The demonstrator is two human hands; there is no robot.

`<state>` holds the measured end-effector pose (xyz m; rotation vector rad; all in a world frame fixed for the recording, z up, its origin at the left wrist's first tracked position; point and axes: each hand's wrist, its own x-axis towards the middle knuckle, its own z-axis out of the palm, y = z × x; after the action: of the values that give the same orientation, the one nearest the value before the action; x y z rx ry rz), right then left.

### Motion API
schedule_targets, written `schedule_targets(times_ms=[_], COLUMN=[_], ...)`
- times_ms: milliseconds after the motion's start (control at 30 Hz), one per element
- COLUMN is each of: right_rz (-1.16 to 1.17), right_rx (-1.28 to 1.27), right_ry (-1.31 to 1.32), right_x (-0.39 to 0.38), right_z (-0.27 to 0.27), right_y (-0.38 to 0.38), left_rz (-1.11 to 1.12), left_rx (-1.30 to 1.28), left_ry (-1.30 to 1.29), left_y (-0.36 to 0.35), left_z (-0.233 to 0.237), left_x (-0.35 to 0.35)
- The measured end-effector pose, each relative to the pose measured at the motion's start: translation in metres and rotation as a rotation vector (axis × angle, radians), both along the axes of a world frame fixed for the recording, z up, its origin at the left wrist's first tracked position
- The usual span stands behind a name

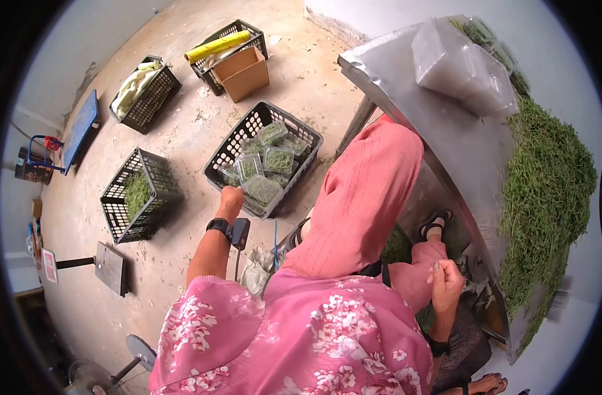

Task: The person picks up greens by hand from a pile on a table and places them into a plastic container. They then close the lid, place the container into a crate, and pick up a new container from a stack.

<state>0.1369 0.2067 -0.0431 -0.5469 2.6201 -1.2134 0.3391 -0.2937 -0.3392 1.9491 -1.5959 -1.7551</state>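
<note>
Left hand (232, 199) is curled right at the rim of a black crate (291, 118) on the floor, can't tell if its fingers are pinching it. Clear boxes of greens (278, 159) sit inside. Right hand (447, 282) is near the worktop (475, 151), fingers curled in, pressed together.

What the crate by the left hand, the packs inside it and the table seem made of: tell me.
The crate: probably moulded black plastic, fairly matt, with regular holes through its walls. The packs: likely thin, clear, glossy plastic; greens show through and highlights glint. The table: seemingly sheet metal, perhaps steel, its top smooth and grey with a soft sheen.
</note>
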Motion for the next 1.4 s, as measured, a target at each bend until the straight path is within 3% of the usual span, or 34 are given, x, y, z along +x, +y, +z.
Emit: schedule_targets(times_ms=[67, 167, 267, 367, 433, 467, 567, 600, 700, 800, 867, 900, 967, 1067, 1167, 1400], right_rz=[0.012, 0.012, 0.029, 0.04, 0.044, 0.047, 0.035, 0.025, 0.012, 0.036, 0.04, 0.035, 0.021, 0.026, 0.038, 0.093], right_rx=[0.03, 0.033, 0.041, 0.057, 0.069, 0.075, 0.07, 0.065, 0.063, 0.08, 0.074, 0.063, 0.038, 0.067, 0.067, 0.041], right_ry=[0.004, 0.002, 0.019, 0.042, 0.06, 0.068, 0.059, 0.043, 0.009, 0.012, 0.005, -0.001, -0.012, -0.01, 0.003, 0.211], right_x=[0.001, 0.004, 0.004, 0.005, 0.006, 0.006, 0.01, 0.011, 0.017, 0.016, 0.016, 0.016, 0.016, 0.016, 0.013, -0.017], right_z=[0.001, 0.006, 0.006, 0.007, 0.007, 0.007, 0.005, 0.006, 0.006, 0.003, 0.001, 0.001, 0.001, 0.004, 0.008, 0.031], right_y=[-0.002, -0.008, -0.009, -0.012, -0.012, -0.012, -0.011, -0.012, -0.011, -0.009, -0.009, -0.01, -0.011, -0.01, -0.009, 0.006], left_rz=[0.001, 0.07, 0.201, 0.0, -0.083, -0.079, -0.042, -0.108, -0.243, -0.148, -0.602, -0.704, -0.355, -0.186, -0.305, -0.929], left_rx=[-0.104, -0.066, 0.082, -0.114, -0.224, -0.158, -0.204, -0.258, -0.082, 0.124, -0.348, -0.454, 0.04, 0.242, 0.325, 0.232], left_ry=[-0.046, 0.039, 0.14, 0.12, 0.167, 0.232, 0.107, 0.013, -0.021, 0.05, 0.176, 0.201, 0.083, 0.037, 0.253, 0.59], left_y=[-0.02, -0.032, -0.027, -0.047, -0.042, -0.045, -0.036, -0.038, -0.043, -0.054, -0.041, -0.034, -0.008, 0.007, 0.017, 0.062], left_z=[-0.056, -0.064, -0.014, -0.015, 0.014, 0.018, 0.037, 0.027, -0.017, -0.12, -0.155, -0.145, -0.084, -0.032, 0.032, 0.22], left_x=[0.0, -0.019, -0.062, -0.097, -0.116, -0.122, -0.128, -0.126, -0.111, -0.081, -0.06, -0.059, -0.074, -0.103, -0.128, -0.2])
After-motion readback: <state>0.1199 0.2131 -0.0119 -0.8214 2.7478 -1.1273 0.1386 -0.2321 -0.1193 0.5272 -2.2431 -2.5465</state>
